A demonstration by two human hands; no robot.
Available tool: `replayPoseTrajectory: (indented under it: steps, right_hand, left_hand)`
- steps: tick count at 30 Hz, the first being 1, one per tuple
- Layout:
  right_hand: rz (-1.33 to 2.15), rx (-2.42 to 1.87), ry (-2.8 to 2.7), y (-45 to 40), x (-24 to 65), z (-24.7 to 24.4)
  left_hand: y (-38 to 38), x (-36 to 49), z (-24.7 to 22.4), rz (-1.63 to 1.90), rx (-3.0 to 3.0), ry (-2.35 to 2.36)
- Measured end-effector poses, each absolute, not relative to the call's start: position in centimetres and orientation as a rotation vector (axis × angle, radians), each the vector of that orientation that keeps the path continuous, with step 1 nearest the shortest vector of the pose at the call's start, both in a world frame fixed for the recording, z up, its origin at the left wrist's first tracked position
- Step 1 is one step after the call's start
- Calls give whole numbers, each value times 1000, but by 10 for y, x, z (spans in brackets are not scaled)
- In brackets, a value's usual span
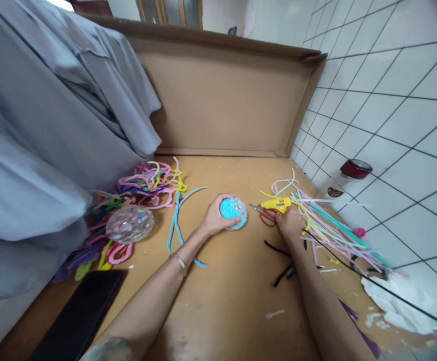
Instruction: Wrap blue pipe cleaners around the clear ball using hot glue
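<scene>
My left hand [216, 218] is wrapped round a small rounded piece [230, 209], coiled with light-blue fuzzy pipe cleaner on one side and clear, bumpy on the other. My right hand [289, 224] is closed at the handle of a yellow glue gun [276, 203], whose nozzle end points left. Red-handled scissors [268, 216] lie against the glue gun, right beside my right fingers. Loose light-blue pipe cleaners [176, 220] lie to the left of my left hand. Black pipe cleaner pieces [281, 278] lie by my right forearm.
Tangled coloured pipe cleaners [147, 183] and a clear bumpy plastic piece [130, 224] are at left, near a black phone [79, 316]. Straight pipe cleaners [335, 225], a red-lidded jar [354, 173], white tissue [399, 301] and a black cord [376, 283] lie right. A cardboard wall [226, 95] stands behind.
</scene>
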State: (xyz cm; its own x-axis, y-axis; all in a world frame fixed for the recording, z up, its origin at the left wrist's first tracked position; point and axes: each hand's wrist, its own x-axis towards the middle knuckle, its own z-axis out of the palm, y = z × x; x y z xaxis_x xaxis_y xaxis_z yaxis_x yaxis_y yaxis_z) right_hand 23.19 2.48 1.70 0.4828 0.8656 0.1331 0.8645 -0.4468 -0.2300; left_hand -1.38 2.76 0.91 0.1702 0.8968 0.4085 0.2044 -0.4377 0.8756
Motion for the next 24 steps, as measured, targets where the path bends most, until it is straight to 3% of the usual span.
replayPoseTrajectory:
  steps: [13, 24]
  right_hand:
    - [-189, -2200, -1087, -4, 257, 17]
    - [-268, -1700, -1520, 35, 196, 29]
  left_hand:
    - [26, -12, 11, 1287, 1779, 1053]
    - [28, -11, 9, 1302, 1729, 1030]
